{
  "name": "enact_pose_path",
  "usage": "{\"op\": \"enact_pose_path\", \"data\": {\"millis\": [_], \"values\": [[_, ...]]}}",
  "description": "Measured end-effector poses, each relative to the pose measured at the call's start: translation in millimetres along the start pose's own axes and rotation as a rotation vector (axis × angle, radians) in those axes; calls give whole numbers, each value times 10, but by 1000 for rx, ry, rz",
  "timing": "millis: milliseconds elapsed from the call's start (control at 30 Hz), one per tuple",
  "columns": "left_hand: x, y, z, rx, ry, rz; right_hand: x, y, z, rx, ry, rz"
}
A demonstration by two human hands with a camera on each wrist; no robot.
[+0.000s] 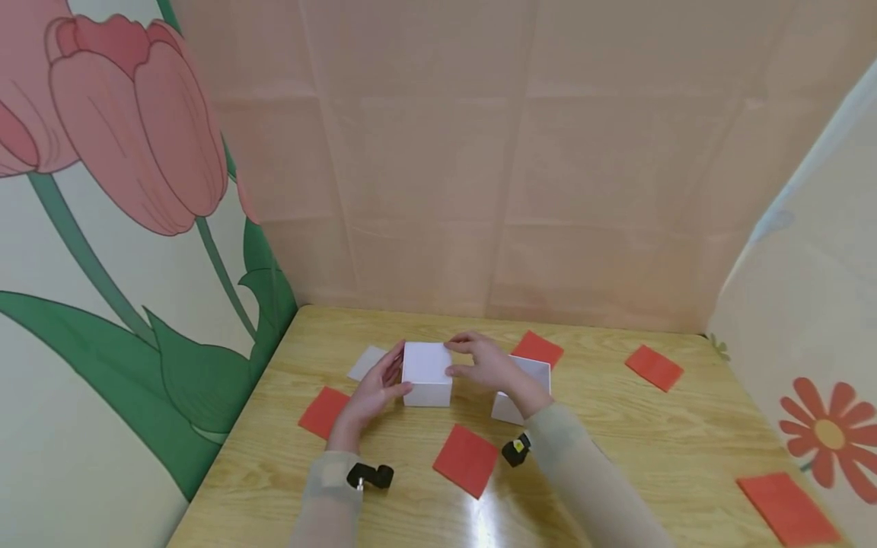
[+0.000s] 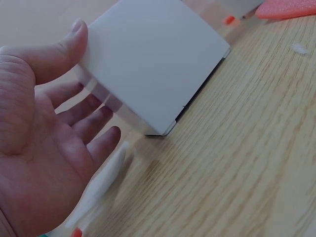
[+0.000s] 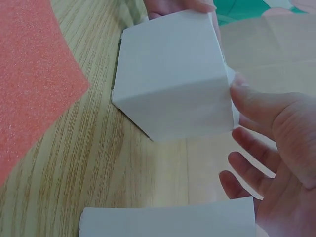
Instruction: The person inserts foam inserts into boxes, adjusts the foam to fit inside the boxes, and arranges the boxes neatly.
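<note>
A closed white box stands on the table, its top flat. My left hand holds its left side; in the left wrist view the thumb of my left hand lies at an edge of the white box, its fingers against the adjoining side. My right hand touches the right edge of the top with thumb and forefinger. In the right wrist view, the other fingers of my right hand are spread beside the white box. An open white box stands under my right wrist.
Red squares lie in front of the boxes, at the left, behind the open box, and at the right and near right. A white sheet lies left of the closed box on the wooden table.
</note>
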State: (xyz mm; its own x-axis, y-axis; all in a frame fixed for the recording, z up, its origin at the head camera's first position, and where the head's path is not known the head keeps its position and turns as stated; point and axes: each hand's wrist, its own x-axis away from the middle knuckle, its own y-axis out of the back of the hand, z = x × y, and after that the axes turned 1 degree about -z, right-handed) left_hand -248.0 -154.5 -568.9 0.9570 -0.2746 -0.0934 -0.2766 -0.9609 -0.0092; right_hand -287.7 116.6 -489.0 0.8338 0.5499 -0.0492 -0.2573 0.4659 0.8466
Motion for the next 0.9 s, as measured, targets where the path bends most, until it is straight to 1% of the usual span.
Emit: {"op": "enact_pose_path", "data": {"millis": [167, 300, 400, 600, 733, 833, 900], "values": [[5, 0, -12, 2, -11, 10, -10, 2, 34, -1, -19, 6], [11, -8, -22, -4, -16, 12, -29, 1, 83, 33, -39, 2], [6, -3, -7, -5, -17, 15, -65, -16, 139, 67, -27, -15], [0, -1, 12, 24, -38, 33, -146, -95, 218, 118, 27, -32], [-1, -5, 5, 30, -40, 34, -172, -134, 232, 113, 9, -30], [-3, -6, -1, 22, -42, 30, -190, -164, 220, 120, -18, -9], [-3, -8, -5, 17, -40, 26, -202, -183, 204, 130, -20, 6]]}}
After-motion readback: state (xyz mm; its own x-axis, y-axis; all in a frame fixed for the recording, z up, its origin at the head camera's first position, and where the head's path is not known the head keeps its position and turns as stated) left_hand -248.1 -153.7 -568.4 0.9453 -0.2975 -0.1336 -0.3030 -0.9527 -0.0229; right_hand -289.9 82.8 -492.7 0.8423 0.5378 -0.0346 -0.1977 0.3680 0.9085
